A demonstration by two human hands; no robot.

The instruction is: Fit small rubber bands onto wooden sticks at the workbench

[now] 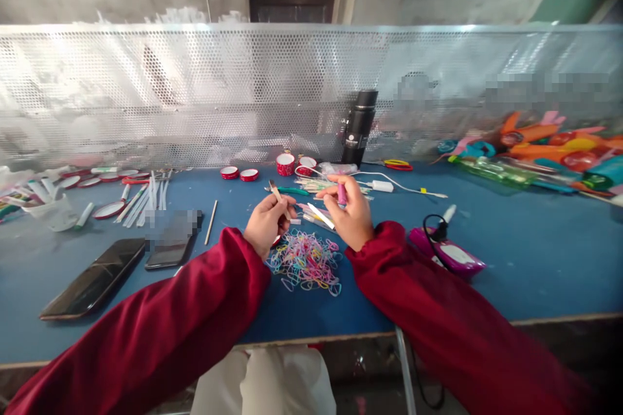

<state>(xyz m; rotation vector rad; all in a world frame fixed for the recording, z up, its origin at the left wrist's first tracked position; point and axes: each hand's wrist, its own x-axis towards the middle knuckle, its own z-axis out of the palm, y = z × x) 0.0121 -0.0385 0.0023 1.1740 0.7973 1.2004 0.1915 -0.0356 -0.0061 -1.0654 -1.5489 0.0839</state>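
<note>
My left hand is closed around a thin, flat wooden stick, which points up and away from its fingertips. In my right hand are a slim white pen-like piece, slanting out toward the left, and a short purple cap-like piece by the fingers. Whether these two parts are joined is hidden by the hand. The hands are apart, above a loose pile of small coloured rubber bands. Thin sticks and pens lie on the table just beyond them.
Two phones lie at left, near a cup of markers. Small red tins and a black flask stand at the back. A purple packet-like item with a black cord is at right, colourful plastic items beyond.
</note>
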